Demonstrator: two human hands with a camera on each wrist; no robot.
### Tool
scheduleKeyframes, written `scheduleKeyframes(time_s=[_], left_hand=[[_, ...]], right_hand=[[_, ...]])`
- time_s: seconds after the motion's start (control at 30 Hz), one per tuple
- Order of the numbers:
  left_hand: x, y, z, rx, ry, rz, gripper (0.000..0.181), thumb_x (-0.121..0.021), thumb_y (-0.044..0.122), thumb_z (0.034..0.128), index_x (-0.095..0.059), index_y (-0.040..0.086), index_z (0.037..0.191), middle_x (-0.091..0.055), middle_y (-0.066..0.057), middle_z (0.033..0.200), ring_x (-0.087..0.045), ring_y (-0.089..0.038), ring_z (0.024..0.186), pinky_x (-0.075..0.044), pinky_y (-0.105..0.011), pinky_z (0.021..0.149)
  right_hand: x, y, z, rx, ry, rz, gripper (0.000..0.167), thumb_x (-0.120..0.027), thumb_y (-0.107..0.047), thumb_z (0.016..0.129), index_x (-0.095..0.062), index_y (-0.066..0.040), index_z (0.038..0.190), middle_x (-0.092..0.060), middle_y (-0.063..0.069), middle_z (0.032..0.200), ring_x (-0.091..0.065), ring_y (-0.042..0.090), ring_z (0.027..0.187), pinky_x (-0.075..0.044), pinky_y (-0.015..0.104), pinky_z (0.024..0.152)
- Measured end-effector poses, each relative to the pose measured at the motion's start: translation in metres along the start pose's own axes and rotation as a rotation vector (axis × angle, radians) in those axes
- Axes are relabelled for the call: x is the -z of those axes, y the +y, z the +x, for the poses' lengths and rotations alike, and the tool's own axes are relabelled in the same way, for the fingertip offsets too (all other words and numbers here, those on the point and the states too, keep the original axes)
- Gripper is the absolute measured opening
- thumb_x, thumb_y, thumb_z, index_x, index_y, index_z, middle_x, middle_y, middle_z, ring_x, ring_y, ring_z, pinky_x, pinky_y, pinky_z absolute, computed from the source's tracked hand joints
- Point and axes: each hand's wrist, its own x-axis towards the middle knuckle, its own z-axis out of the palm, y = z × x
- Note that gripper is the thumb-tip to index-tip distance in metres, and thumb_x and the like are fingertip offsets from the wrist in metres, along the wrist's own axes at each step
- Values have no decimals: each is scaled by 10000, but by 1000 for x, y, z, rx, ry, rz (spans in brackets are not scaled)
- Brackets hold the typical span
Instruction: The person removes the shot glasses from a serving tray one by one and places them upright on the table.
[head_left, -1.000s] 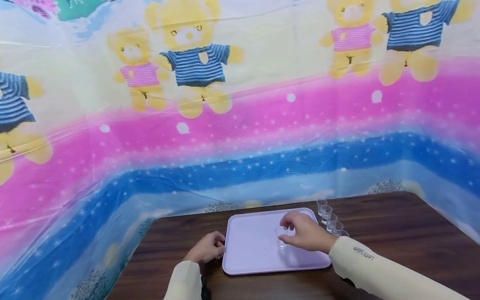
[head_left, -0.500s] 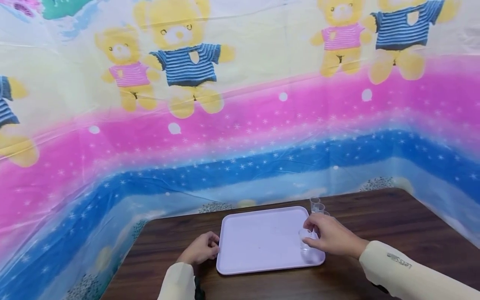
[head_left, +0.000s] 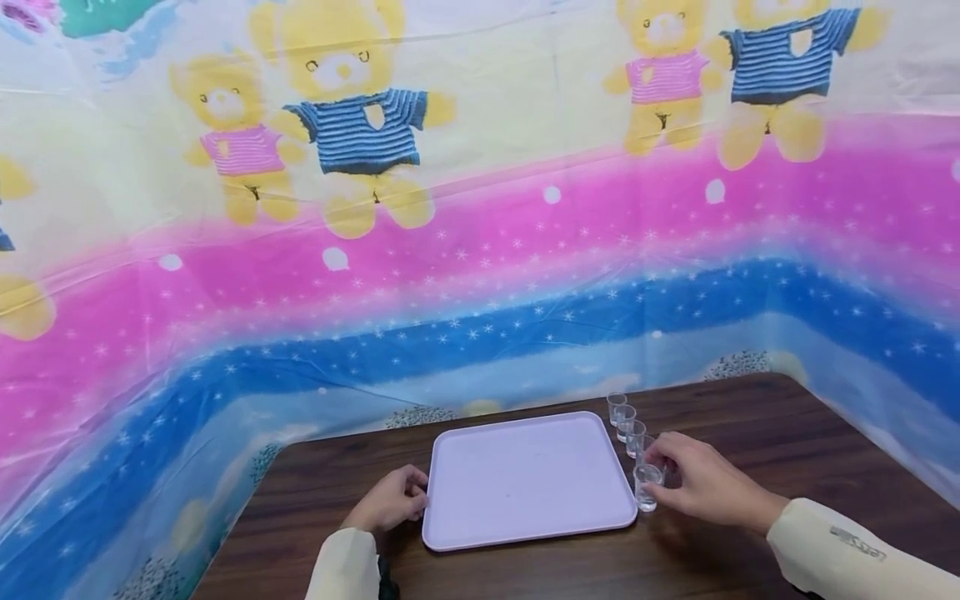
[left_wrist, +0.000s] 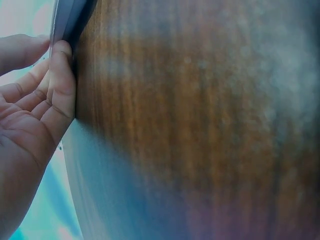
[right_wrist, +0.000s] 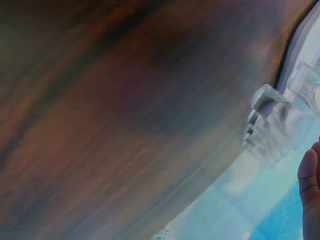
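A lilac rectangular tray (head_left: pixel 525 483) lies flat on the dark wooden table. At its left side my left hand (head_left: pixel 388 500) pinches the rim; in the left wrist view the thumb and fingertips of that hand (left_wrist: pixel 35 105) meet on the tray edge (left_wrist: pixel 70 20). Just off the tray's right edge, my right hand (head_left: pixel 712 479) holds a small clear shot glass (head_left: pixel 646 492) upright between thumb and fingers. Behind it several more such glasses (head_left: pixel 626 425) stand in a row along that edge. In the right wrist view, only part of the right hand (right_wrist: pixel 311 190) shows.
The brown wooden table (head_left: pixel 720 417) has rounded far corners. Behind it hangs a colourful cloth (head_left: pixel 480 250) printed with teddy bears. A cream sleeve covers each forearm.
My right hand has carried the shot glass rightward from above the tray to the front of the glass row. The left hand has stayed at the tray's left edge.
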Motion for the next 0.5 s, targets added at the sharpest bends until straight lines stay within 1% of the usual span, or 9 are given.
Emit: scheduleKeyframes(time_s=[0.2,0.37,0.5], left_hand=[[1,4,0,-5,8,0,250,-605,-10,839,-521,-76,1065,-563,-97,786,-572,-192,662,-529,-348,616],[-1,3,0,3,9,11,247,-604,-11,848,-523,-72,1073,-562,-86,792,-572,-180,669,-532,-339,619],[-1,2,-1,5,13,10,245,-601,-13,846,-522,-73,1070,-562,-86,792,-573,-180,669,-532,-337,618]], right_hand=[[4,11,-16,-13,22,-10,256,-802,-228,741,-624,-156,910,-519,-95,798,-460,11,694,-444,221,589],[2,14,-20,-14,5,5,260,-799,-222,742,-624,-146,918,-531,-90,816,-474,7,704,-459,224,597],[0,16,-19,-18,7,10,272,-805,-214,731,-617,-149,917,-539,-87,823,-487,10,707,-469,225,600]])
